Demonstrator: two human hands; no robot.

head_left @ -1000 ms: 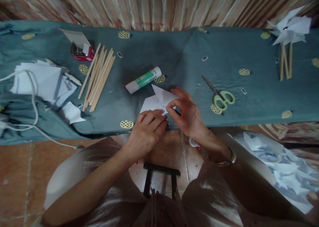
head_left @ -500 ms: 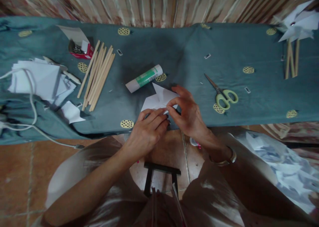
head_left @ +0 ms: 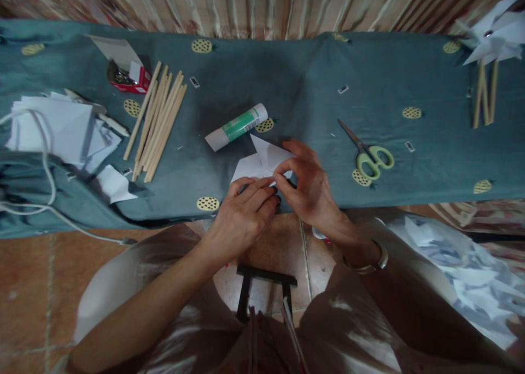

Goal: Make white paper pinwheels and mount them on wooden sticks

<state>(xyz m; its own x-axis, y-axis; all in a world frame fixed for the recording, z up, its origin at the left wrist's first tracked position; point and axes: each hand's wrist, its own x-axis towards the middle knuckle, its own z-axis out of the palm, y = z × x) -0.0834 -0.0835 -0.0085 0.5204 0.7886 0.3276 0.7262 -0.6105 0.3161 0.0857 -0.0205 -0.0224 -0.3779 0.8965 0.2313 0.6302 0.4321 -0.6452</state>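
Note:
A folded white paper piece (head_left: 262, 161) lies near the front edge of the teal cloth (head_left: 311, 79). My left hand (head_left: 241, 215) presses its closed fingers down on the paper's near part. My right hand (head_left: 307, 185) pinches the paper's middle between thumb and forefinger; whether something small is in the pinch I cannot make out. A white and green glue stick (head_left: 235, 127) lies just behind the paper.
Green-handled scissors (head_left: 367, 152) lie to the right. A bundle of wooden sticks (head_left: 158, 120), a red box of pins (head_left: 129, 79) and stacked white paper (head_left: 61, 125) are at the left. Finished paper pinwheels (head_left: 490, 35) rest at far right. Paper scraps (head_left: 463, 270) lie on the floor.
Both hands stay on the paper with only slight finger shifts. The view has tilted a little, so everything sits slightly higher in the frame.

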